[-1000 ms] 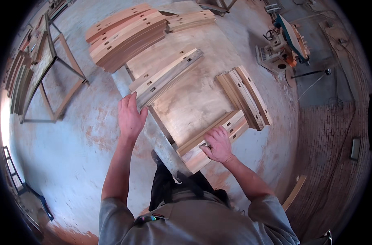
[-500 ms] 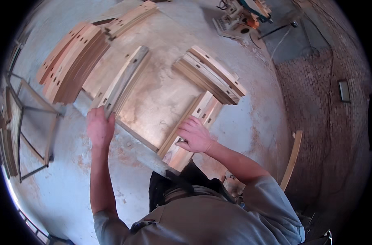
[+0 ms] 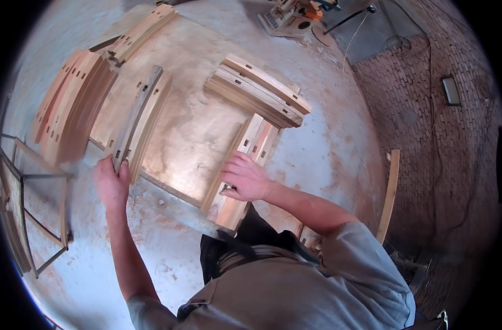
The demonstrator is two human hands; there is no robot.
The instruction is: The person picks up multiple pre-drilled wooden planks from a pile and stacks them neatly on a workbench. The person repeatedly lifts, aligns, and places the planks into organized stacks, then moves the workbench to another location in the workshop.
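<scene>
My left hand (image 3: pixel 112 182) is closed round the near end of a slotted wooden rail (image 3: pixel 134 119), thumb on one side and fingers on the other. The rail looks tilted on its long side, with a dark strip along it. A paler rail (image 3: pixel 151 129) lies close against its right side. My right hand (image 3: pixel 244 177) presses on a pair of slotted rails (image 3: pixel 229 212) at the near right, its fingers curled over the left rail's edge and the thumb bent on top. How far those fingertips reach underneath is hidden.
Under the rails lies a pale board (image 3: pixel 187 132). A stack of curved slotted rails (image 3: pixel 75 110) stands at left, more rails (image 3: pixel 143 33) behind it, and another stack (image 3: pixel 259 91) at back right. A metal-legged frame (image 3: pixel 36 209) is at far left; a power tool (image 3: pixel 300 16) sits at the back.
The whole view has shifted. The rail in my left hand has rolled, exposing its dark strip and more of the paler rail beside it. My right hand keeps its place on the near-right rails.
</scene>
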